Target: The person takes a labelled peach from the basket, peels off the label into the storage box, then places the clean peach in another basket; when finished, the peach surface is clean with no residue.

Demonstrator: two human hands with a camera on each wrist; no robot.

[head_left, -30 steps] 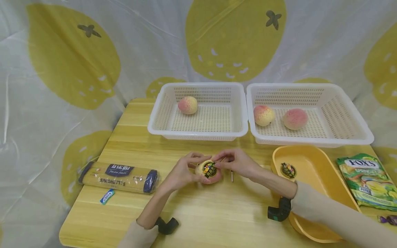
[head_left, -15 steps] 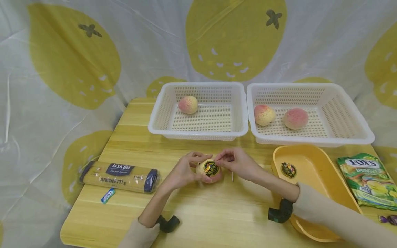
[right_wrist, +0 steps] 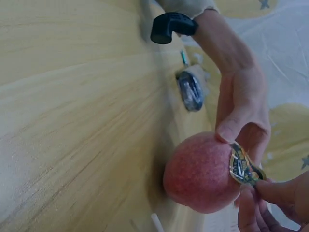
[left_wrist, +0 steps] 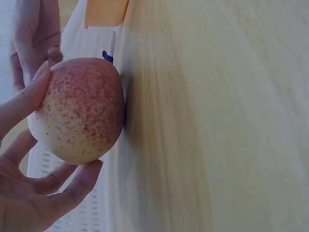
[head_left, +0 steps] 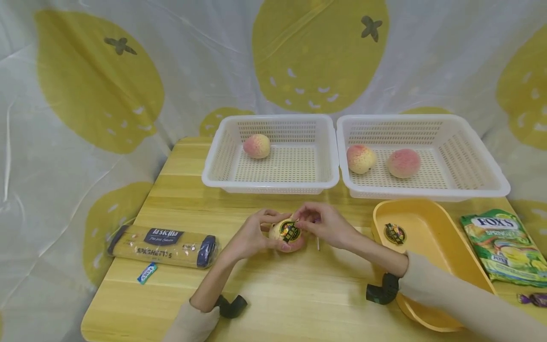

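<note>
pink-and-yellow round peach (head_left: 297, 245), lower centre of frame: left hand (head_left: 255, 236) grips it; right hand (head_left: 325, 224) pinches round black-and-gold sticker (head_left: 289, 231) by its edge. uneven pull may crease sticker.

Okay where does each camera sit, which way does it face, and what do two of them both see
Head: worn on the head, looking forward and down at the wooden table, peach and white baskets; left hand, right hand and sleeves show.
Left wrist: on that wrist, looking along the table at the peach; left-hand fingers grip it, part of the right hand beyond.
Right wrist: on that wrist, looking across the table at the peach and sticker; both hands and the left sleeve show.
Shared by both wrist views: peach, both hands.
</note>
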